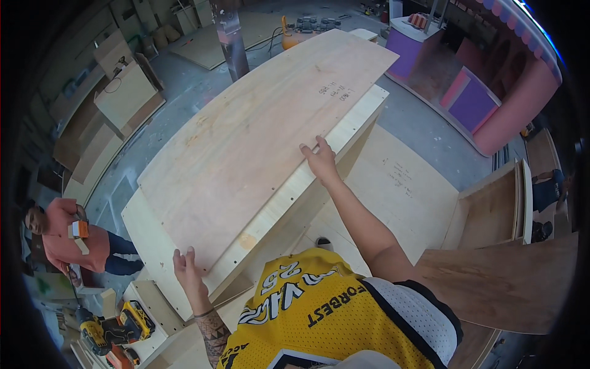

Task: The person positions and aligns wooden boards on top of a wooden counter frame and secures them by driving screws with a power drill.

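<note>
A large pale plywood panel lies on top of a long wooden box frame. It sits askew, so a strip of the frame's top with screw holes shows along the near side. At the panel's near left corner is my left hand, its fingers apart and touching the edge. My right hand rests farther along the same edge, thumb and fingers spread over the panel's surface. Neither hand is wrapped round anything. Handwritten marks are on the panel's far right part.
Yellow-and-black cordless drills lie on a wooden box at lower left. A person in a salmon shirt stands at the left, holding an orange-and-white object. Plywood sheets lean at the right. A metal post rises beyond the panel.
</note>
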### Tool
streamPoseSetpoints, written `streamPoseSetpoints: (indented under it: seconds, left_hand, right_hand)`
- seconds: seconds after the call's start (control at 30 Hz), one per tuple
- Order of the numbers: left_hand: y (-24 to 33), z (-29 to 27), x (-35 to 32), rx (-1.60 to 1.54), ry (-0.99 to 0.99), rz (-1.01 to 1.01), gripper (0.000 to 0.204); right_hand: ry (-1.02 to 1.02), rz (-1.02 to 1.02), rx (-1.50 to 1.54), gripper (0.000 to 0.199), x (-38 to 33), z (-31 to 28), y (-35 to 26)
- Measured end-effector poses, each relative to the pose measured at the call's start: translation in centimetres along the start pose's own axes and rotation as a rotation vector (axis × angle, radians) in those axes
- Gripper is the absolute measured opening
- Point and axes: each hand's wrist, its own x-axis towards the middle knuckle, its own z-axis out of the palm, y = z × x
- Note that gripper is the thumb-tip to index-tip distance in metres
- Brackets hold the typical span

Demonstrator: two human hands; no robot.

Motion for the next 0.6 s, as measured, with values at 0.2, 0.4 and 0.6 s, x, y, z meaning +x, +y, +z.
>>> streamPoseSetpoints:
  seconds: [0.2,0.4,0.6]
  left_hand:
    - [-2.2,1.1,-4.4,0.029,-0.062,-0.016,0.090]
    - [0.1,2.0,-7.8,0.536,-0.196,0.154,0.084]
    - [-2.7,3.2,-9.6,0.973,-0.083,0.602,0.093]
  right_hand:
    - [0.138,0.015,-0.171,0.087,-0.4,0.1,-0.3]
    - [0.178,-0.241,-0.261,0.083,-0.7,-0.4,5.1]
    - [0.222,-0.354,-0.238,0.077,-1.2,0.6,6.0]
